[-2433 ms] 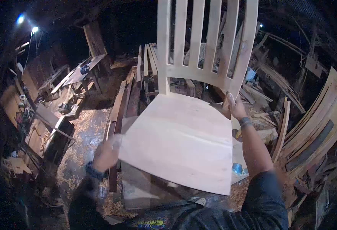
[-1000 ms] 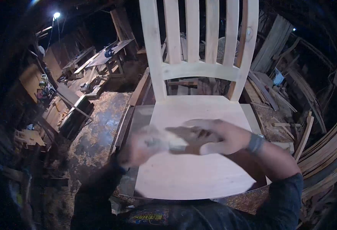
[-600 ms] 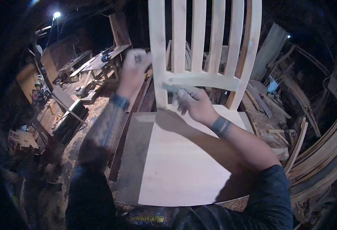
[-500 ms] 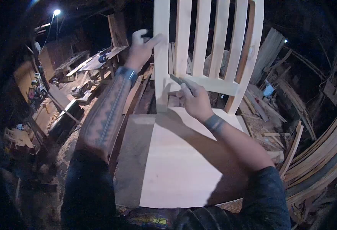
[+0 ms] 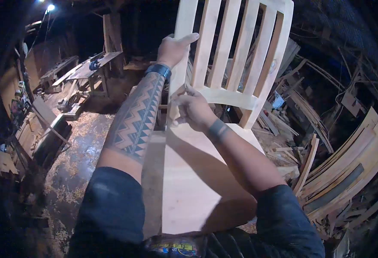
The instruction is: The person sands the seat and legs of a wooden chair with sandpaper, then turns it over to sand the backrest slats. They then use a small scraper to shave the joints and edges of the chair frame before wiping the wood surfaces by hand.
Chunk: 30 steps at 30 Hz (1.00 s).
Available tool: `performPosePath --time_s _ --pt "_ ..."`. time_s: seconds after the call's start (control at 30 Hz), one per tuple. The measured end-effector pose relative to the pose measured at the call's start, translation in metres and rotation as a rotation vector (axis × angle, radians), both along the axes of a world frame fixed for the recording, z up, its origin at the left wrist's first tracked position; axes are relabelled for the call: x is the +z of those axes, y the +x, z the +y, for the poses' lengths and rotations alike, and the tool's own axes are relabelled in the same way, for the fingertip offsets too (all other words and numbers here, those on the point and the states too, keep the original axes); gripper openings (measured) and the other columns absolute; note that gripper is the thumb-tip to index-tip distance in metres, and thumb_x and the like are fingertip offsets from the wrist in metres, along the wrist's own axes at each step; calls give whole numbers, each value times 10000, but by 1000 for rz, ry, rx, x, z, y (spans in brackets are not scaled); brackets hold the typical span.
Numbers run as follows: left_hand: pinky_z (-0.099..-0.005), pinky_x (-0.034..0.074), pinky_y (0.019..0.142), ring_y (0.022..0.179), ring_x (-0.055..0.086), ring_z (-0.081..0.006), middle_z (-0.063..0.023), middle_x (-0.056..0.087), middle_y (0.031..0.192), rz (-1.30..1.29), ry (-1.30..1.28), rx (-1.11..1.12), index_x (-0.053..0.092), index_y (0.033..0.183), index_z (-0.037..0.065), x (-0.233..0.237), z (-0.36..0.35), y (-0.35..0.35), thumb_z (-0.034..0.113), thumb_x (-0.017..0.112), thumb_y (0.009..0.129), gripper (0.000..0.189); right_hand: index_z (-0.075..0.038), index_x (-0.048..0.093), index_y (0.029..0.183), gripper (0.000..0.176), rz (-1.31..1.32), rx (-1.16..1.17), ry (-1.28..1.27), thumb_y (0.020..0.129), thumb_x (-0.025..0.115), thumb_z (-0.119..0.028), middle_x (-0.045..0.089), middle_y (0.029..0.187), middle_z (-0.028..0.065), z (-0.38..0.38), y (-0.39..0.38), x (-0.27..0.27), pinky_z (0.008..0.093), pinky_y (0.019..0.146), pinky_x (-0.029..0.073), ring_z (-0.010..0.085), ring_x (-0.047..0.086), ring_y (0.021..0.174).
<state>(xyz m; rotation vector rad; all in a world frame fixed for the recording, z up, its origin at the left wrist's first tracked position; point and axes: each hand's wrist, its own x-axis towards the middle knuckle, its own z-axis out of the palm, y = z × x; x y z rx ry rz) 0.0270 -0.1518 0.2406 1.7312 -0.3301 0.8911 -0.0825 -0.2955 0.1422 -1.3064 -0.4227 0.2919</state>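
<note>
A pale wooden chair fills the middle, with its slatted back point(image 5: 227, 51) upright and its flat seat point(image 5: 189, 189) towards me. My left hand point(image 5: 174, 49) is wrapped round the upper part of the back's left post point(image 5: 183, 26), thumb across its front. Lower on that same post, near the joint with the seat, my right hand point(image 5: 193, 107) is closed with its fingers against the wood. It holds a thin, dark, flat piece like folded sandpaper, now almost wholly hidden by the fingers.
A workbench point(image 5: 92, 71) with a dark tool on it stands at the back left. Shavings cover the floor point(image 5: 83, 159) on the left. Curved boards point(image 5: 348, 172) lean on the right, with loose offcuts behind the chair.
My left hand has gone from open fingers beside the post to a grip round it. My right hand has moved down and left along the post. The view has shifted right.
</note>
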Motion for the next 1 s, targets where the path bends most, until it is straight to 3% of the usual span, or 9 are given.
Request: performPosePath --time_s 0.13,0.23,0.33,0.43,0.5,0.67,0.77,0.87,1.0 --pt "-401 563 906 949 756 -328 -211 777 995 35 -51 1 757 1045 -52 -2 0 3 677 791 768 781 -81 514 1049 239 -124 -90 -160 866 662 -38 494 658 12 13 27 -9 374 444 529 144 472 467" --pt "-362 562 840 844 740 -226 -141 778 924 11 -17 6 776 1012 -37 -1 1 6 652 802 793 723 -55 536 1119 272 -28 35 -14 872 648 -35 504 665 19 8 33 -7 373 458 540 155 495 486" --pt "-366 568 835 846 749 -237 -140 780 913 -4 -32 130 768 1016 -49 -1 -3 1 633 801 808 714 -15 491 1324 440 -92 -14 -127 895 589 -12 625 773 90 2 22 3 373 494 562 202 649 630" --pt "-419 556 955 1075 734 -383 -281 755 1082 -5 14 3 735 1110 -85 0 4 5 651 783 789 804 3 331 1510 656 -31 41 -252 894 556 17 691 937 135 6 37 17 399 548 610 250 716 729" --pt "-426 542 985 1121 717 -388 -294 743 1116 -3 -17 0 731 1108 -90 -1 3 10 663 783 782 822 16 466 1320 460 -76 -18 -198 874 576 16 675 839 116 -3 12 7 414 548 609 250 708 710" --pt "-422 541 980 1102 724 -383 -283 749 1116 53 -8 49 731 1127 -88 -6 1 11 682 787 769 851 7 547 1280 482 -398 21 -408 826 689 -64 657 840 124 0 52 -14 422 578 635 257 685 717" --pt "-408 552 933 1016 748 -340 -256 768 1037 -6 62 100 757 1071 -71 4 8 10 668 784 795 789 -4 593 1214 412 -294 -16 -470 831 704 -108 678 833 133 -11 2 13 398 591 636 266 695 789" --pt "-389 558 900 976 753 -277 -222 778 1001 90 33 133 767 1053 -61 2 2 1 651 796 802 755 64 513 1335 550 -614 79 -796 847 697 -111 692 850 155 -11 50 10 386 542 603 262 712 773" --pt "-330 557 760 821 721 -180 -123 764 916 -61 -26 -21 777 1099 -29 2 10 16 555 836 833 644 38 113 1639 971 -559 -50 -619 861 675 -113 706 1012 265 -12 34 -3 394 546 601 280 736 775"
